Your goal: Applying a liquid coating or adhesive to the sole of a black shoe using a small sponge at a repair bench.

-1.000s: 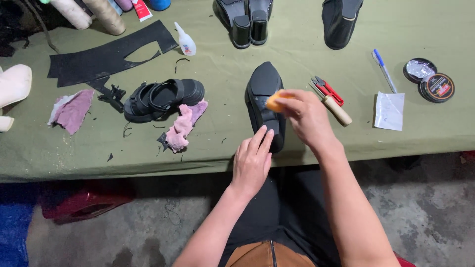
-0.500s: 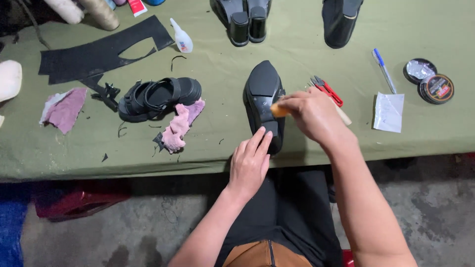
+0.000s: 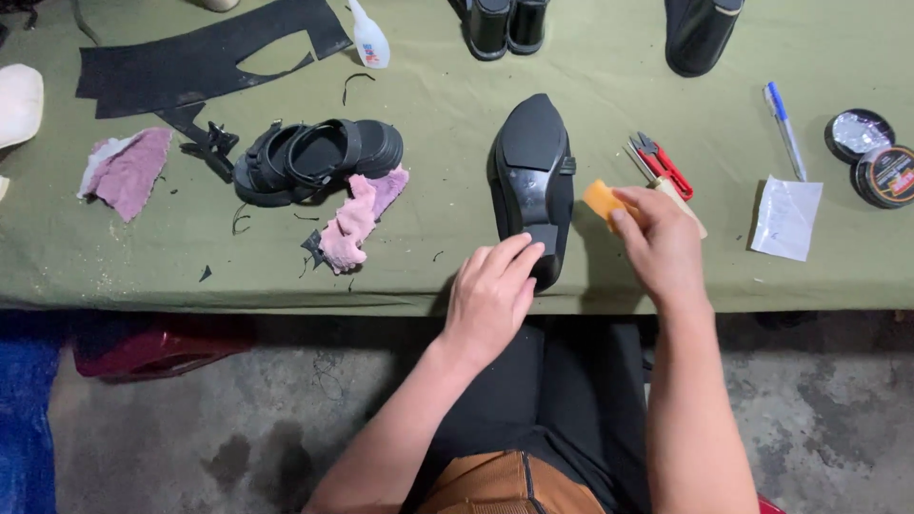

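A: Where's the black shoe [image 3: 533, 181]?

B: Sole up on the green bench [image 3: 609, 86], near the front edge, heel end toward the person. The left hand [image 3: 490, 300] lies on that heel end, fingers loosely spread and flat against it, pressing rather than gripping, so the grip is wide.

A: And the right hand [image 3: 662, 243]?

B: Just right of the shoe, not touching it. Its grip is narrow, fingertips pinched on a small orange block [image 3: 602, 200], which sits between the shoe and the red snips [image 3: 664, 164].

A: What else is on that side?

B: A wooden handle pokes out beside the snips, mostly hidden by the hand. Farther right lie a blue pen [image 3: 784, 124], a white paper slip [image 3: 786, 217] and a round tin with its lid [image 3: 871, 157] off, both near the bench's right end.

A: And to the left?

B: A black sandal [image 3: 319, 157] on its side, a pink rag [image 3: 357, 217] touching it, a second pinkish rag [image 3: 129, 171] well apart, a cut black sheet [image 3: 200, 59] at the back with a small glue bottle [image 3: 368, 38] beside it.
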